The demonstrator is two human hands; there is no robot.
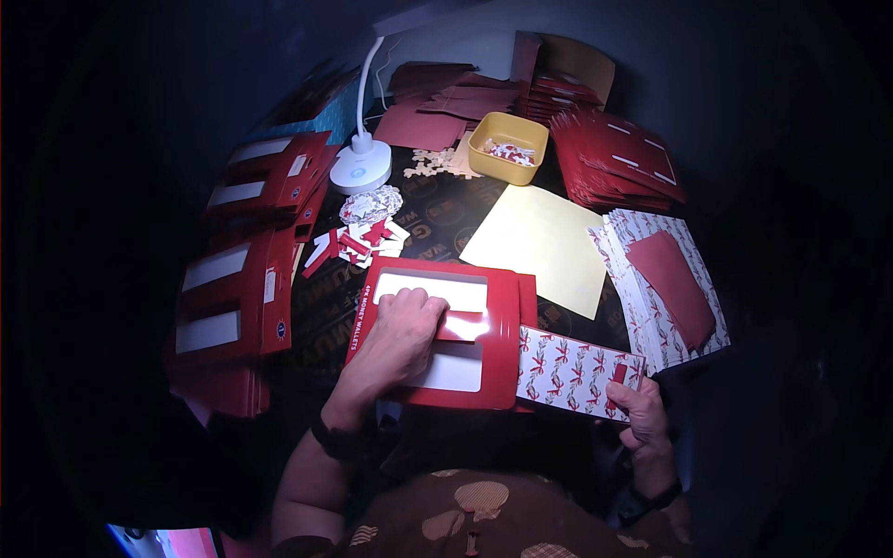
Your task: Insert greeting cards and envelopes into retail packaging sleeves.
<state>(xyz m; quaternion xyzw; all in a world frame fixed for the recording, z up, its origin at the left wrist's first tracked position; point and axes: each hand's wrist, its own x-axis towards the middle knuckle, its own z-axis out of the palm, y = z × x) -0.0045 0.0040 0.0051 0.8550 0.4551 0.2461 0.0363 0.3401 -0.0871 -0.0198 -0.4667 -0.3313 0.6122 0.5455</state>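
Here the left hand [402,325] presses flat on the red window box [437,330].

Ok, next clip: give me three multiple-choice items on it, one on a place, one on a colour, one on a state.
1. Where is the yellow tray?
A. far side of the table, near the lamp
B. on the person's lap
C. under the red card

2. What colour is the loose sheet at centre?
A. blue
B. pale yellow
C. black

3. What is the left hand doing?
A. hanging free
B. pressing on the red windowed card
C. gripping the lamp

Key: A, it sits beyond the sheet; B, plainly yellow; B, palm lies on it.
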